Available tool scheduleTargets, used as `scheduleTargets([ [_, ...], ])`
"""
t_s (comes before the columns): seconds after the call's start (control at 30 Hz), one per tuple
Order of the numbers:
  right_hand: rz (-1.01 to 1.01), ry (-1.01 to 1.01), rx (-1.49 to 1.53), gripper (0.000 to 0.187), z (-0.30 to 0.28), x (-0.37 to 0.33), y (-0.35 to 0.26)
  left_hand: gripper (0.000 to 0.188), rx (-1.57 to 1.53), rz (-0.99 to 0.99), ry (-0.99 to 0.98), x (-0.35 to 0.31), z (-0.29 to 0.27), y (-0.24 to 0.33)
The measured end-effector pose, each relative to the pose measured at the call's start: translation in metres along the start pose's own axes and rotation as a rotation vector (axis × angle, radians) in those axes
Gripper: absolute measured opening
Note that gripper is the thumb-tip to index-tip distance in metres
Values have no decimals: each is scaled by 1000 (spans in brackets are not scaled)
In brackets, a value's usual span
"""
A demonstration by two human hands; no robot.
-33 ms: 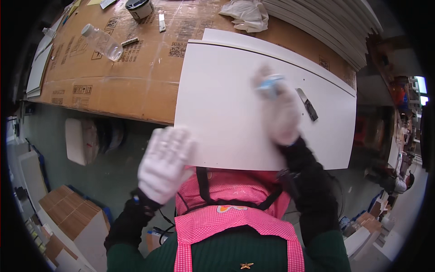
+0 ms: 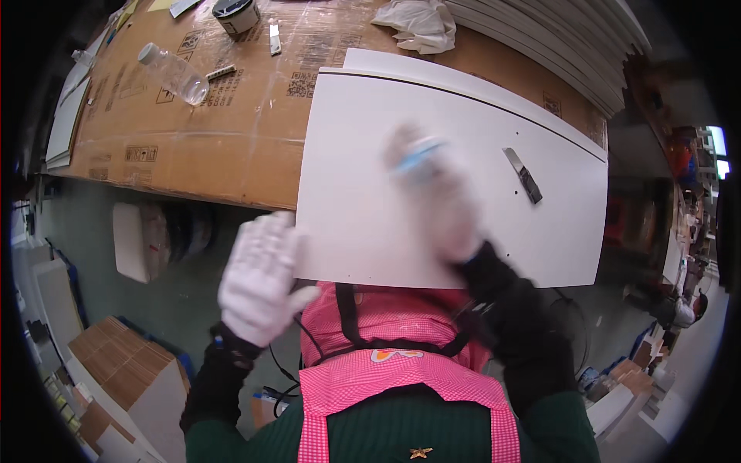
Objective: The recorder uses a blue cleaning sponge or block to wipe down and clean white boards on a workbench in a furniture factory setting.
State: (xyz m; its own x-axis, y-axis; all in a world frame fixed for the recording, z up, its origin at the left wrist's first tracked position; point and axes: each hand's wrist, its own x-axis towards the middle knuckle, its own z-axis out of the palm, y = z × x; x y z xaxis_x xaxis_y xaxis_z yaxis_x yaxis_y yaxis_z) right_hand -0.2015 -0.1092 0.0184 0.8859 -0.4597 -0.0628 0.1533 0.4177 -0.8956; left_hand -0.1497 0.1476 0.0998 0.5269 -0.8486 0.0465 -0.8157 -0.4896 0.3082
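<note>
A large white board [image 2: 363, 201] with a dark groove along its far edge lies before me. My left hand [image 2: 258, 278], in a white glove, is at the board's left edge, its fingers stretched out and thumb apart, holding nothing. Over the middle of the board is my right hand [image 2: 448, 208], also gloved and smeared by motion. Its fingers are closed on a small blue-and-white thing [image 2: 421, 157], too blurred to name. To the right of that hand, a blade with a black handle [image 2: 528, 184] rests on the board.
The board overlaps a cardboard-covered table [image 2: 224, 154]. On the cardboard are a clear bottle [image 2: 179, 79], a dark tub [image 2: 236, 17], a small white-handled tool [image 2: 275, 38] and a crumpled white cloth [image 2: 421, 23]. Long white panels [image 2: 548, 42] are stacked at far right.
My right hand has swept left across the board with the blue-and-white thing. My left hand has shifted slightly left, off the board's corner.
</note>
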Motion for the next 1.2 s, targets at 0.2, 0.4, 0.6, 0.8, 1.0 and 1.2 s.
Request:
scheduleTargets([
  [0.2, 610, -620, 694, 43, 82, -53, -9, 56, 363, -586, -175, -123, -7, -96],
  [0.4, -36, 146, 614, 31, -53, 114, -54, 36, 22, -779, -85, -132, 0, -112],
  [0.6, 323, 26, 447, 44, 57, 28, 73, 36, -541, -639, 306, -14, 7, -116],
  [0.8, 681, -567, 558, 27, 99, -10, -44, 45, -461, -628, 490, 3, 44, -182],
  [1.0, 244, 27, 580, 22, 21, 135, -39, 42, -157, -675, 587, 47, 75, -178],
  [1.2, 288, -569, 465, 34, 61, 124, 21, 44, -147, -607, 601, 58, 79, -178],
])
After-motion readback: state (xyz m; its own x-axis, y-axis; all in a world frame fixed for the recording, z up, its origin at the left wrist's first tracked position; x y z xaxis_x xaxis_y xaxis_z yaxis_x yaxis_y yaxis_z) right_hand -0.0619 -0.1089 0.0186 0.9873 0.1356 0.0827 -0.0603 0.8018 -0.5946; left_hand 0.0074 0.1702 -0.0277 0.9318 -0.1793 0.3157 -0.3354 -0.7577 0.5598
